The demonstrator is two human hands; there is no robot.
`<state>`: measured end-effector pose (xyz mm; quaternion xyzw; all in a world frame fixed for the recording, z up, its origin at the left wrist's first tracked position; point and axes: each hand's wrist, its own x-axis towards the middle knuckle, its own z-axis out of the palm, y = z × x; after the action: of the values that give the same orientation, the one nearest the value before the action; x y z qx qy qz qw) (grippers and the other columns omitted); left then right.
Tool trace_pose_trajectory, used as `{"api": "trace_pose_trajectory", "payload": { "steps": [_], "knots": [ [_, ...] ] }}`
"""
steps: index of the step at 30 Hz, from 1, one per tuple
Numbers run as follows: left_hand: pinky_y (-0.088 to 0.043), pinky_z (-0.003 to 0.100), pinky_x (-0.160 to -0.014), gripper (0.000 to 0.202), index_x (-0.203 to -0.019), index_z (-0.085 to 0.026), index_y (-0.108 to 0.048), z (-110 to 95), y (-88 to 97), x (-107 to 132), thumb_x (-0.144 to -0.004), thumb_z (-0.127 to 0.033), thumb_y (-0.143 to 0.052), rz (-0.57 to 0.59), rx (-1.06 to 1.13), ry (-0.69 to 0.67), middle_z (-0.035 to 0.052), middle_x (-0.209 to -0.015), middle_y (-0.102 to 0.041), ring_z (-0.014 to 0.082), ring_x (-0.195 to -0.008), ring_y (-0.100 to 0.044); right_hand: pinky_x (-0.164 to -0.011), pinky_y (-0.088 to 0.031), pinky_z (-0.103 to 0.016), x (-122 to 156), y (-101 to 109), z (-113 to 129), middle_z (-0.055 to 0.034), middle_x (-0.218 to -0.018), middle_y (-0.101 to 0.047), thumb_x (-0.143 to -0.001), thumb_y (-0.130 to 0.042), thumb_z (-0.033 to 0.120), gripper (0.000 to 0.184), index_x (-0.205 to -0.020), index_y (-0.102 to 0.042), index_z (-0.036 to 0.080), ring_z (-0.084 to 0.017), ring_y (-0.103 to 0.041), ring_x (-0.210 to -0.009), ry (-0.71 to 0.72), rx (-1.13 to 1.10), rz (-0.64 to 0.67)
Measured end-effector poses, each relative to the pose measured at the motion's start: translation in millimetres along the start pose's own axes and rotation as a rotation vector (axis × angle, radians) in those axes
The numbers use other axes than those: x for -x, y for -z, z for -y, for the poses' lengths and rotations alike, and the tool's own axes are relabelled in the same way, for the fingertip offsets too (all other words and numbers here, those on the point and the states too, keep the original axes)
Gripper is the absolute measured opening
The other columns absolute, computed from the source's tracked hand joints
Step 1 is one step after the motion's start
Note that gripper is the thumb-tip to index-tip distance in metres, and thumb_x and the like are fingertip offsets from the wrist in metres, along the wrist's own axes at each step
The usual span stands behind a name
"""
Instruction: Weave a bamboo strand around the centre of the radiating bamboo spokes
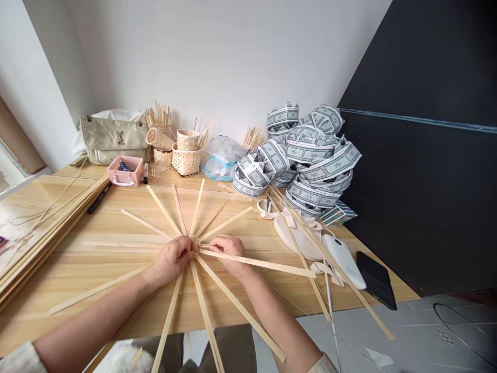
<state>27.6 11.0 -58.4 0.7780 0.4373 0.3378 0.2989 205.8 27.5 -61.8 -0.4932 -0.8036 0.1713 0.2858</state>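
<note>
Bamboo spokes (163,210) radiate in a star, flat on the pale wood tabletop (77,264), a little right of the table's middle. Their inner ends gather into a woven hub (194,244) of thin fibre. Work in hand: binding at that hub; the outer ends lie free and unwoven.

Far left, a stack of long flat strips (50,233) runs along the table edge, with a black marker (99,198) just beside it and a pink plastic box (125,171) behind.

Left hand (171,260): closed narrow, wrapped on the hub's left side, gripping it. Right hand (230,252): curled, reaching to the hub and lying over a long strip (272,265) that runs out to the right. (Any fibre between the fingers is too small to make out.)

Behind the star stand small woven baskets (186,160). Further right lie a heap of printed paper bands (322,160), a white plastic device (344,261) and a black tablet (376,280).
</note>
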Motion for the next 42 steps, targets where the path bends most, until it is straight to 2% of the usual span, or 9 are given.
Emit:
{"api": "trace_pose_trajectory", "payload": {
  "steps": [6, 11, 19, 24, 32, 42],
  "knots": [
    [-0.04, 0.025, -0.06, 0.02, -0.054, -0.019, -0.03, 2, -0.7, 1, -0.071, -0.016, -0.039, -0.002, -0.02, -0.011, 0.0016, -0.069, -0.055, 0.0131, -0.063, -0.049, -0.05, -0.026, -0.019, 0, -6, -3, 0.0031, -0.051, -0.05, -0.067, -0.045, 0.011, 0.02, -0.051, -0.055, 0.017, -0.008, -0.042, -0.052, 0.004, -0.011, -0.005],
    [-0.039, 0.024, -0.06, 0.019, -0.055, -0.019, -0.029, 5, -1.9, 1, -0.07, -0.013, -0.038, 0.007, -0.044, -0.006, 0.0016, -0.07, -0.055, 0.013, -0.064, -0.049, -0.052, -0.028, -0.019, 1, -16, -7, 0.0028, -0.051, -0.052, -0.067, -0.046, 0.011, 0.02, -0.049, -0.054, 0.016, -0.008, -0.043, -0.052, -0.033, -0.086, -0.06],
    [-0.039, 0.024, -0.061, 0.019, -0.055, -0.019, -0.029, 5, -1.7, 1, -0.07, -0.013, -0.039, 0.014, -0.08, 0.008, 0.0022, -0.072, -0.055, 0.014, -0.067, -0.05, -0.051, -0.029, -0.019, 5, -23, 1, 0.0025, -0.053, -0.051, -0.07, -0.054, 0.026, 0.021, -0.052, -0.055, 0.016, -0.009, -0.043, -0.053, -0.042, -0.119, -0.06],
    [-0.039, 0.025, -0.061, 0.018, -0.056, -0.019, -0.028, 6, -1.5, 1, -0.07, -0.012, -0.038, 0.012, -0.081, 0.004, 0.0024, -0.073, -0.055, 0.0142, -0.067, -0.05, -0.052, -0.03, -0.019, 9, -18, 2, 0.0022, -0.06, -0.051, -0.071, -0.054, 0.022, 0.013, -0.059, -0.058, 0.017, -0.009, -0.044, -0.057, -0.009, -0.091, -0.103],
    [-0.039, 0.024, -0.063, 0.018, -0.056, -0.019, -0.029, 7, -2.5, 1, -0.07, -0.012, -0.039, 0.011, -0.049, -0.014, 0.0013, -0.072, -0.055, 0.0131, -0.067, -0.05, -0.051, -0.029, -0.018, 13, -22, 0, 0.0032, -0.055, -0.047, -0.068, -0.059, 0.023, 0.02, -0.05, -0.051, 0.017, -0.008, -0.042, -0.054, -0.056, -0.026, -0.13],
    [-0.038, 0.022, -0.06, 0.02, -0.055, -0.018, -0.029, 8, -2.5, 0, -0.072, -0.014, -0.04, 0.014, -0.061, -0.011, 0.0007, -0.071, -0.055, 0.0119, -0.065, -0.049, -0.051, -0.026, -0.018, 8, -27, -2, 0.0041, -0.056, -0.045, -0.07, -0.054, 0.017, 0.018, -0.052, -0.052, 0.017, -0.007, -0.04, -0.054, -0.004, 0.042, -0.111]
  ]
}}
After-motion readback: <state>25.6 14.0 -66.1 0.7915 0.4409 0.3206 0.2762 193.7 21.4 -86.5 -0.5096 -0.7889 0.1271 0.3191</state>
